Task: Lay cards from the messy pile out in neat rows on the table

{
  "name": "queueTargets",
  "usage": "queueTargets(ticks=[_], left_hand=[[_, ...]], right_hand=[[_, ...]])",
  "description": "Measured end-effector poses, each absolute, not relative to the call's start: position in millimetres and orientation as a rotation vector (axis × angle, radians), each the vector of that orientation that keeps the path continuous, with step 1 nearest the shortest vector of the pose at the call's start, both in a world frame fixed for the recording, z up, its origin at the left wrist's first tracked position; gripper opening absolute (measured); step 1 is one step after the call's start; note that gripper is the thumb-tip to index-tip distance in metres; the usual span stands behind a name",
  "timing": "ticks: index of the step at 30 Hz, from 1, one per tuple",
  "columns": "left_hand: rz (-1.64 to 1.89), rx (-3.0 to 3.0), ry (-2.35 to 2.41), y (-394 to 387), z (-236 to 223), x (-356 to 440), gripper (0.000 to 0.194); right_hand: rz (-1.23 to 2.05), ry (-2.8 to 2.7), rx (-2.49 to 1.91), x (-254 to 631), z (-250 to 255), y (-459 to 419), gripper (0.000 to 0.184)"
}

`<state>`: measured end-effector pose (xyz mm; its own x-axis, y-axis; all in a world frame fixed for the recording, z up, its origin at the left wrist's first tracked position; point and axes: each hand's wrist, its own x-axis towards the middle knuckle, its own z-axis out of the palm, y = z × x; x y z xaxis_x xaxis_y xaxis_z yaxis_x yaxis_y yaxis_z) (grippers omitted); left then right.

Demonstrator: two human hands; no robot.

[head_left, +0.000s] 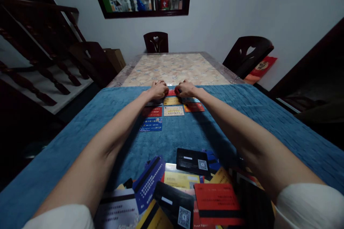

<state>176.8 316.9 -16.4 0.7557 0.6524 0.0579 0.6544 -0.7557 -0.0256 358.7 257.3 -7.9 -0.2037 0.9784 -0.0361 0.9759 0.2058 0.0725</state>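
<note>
At the far end of the card rows, a red card (pixel 171 92) lies between my two hands. My left hand (pixel 159 90) has its fingers curled on the card's left end, and my right hand (pixel 185 89) has its fingers closed at the right end. Just nearer lies a yellow card (pixel 172 101), with a pale blue card (pixel 194 100) partly under my right wrist. The row closer to me holds a dark red card (pixel 152 112), a cream card (pixel 173 111) and an orange-red card (pixel 194 107). A blue card (pixel 151 124) sits in front at the left.
A loose heap of cards, including a black card (pixel 192 161) and a red striped card (pixel 217 200), lies overlapping near me between my forearms. A blue cloth (pixel 88 132) covers the table's near part. Chairs (pixel 156 42) stand around the patterned tabletop (pixel 174 68).
</note>
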Motion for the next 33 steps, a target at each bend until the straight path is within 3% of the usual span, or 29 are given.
queueTargets(ticks=[6,15,22,27,33], left_hand=[[-0.196,-2.844,-0.938,300.1,-10.7,173.1,0.030],[-0.324,-2.836,-0.822,245.4,-0.5,165.4,0.023],[-0.325,-2.894,-0.740,192.0,0.4,153.2,0.019],[-0.357,-2.917,-0.702,155.6,1.2,143.6,0.029],[-0.378,-3.000,-0.683,117.7,0.7,137.2,0.028]], right_hand=[[0.125,2.431,1.950,371.1,-2.7,252.3,0.054],[0.231,2.501,1.932,371.6,8.1,213.6,0.028],[0.241,2.574,1.875,364.2,15.2,162.2,0.025],[0.223,2.597,1.851,355.4,21.2,120.2,0.021],[0.212,2.664,1.834,347.1,18.8,80.8,0.019]])
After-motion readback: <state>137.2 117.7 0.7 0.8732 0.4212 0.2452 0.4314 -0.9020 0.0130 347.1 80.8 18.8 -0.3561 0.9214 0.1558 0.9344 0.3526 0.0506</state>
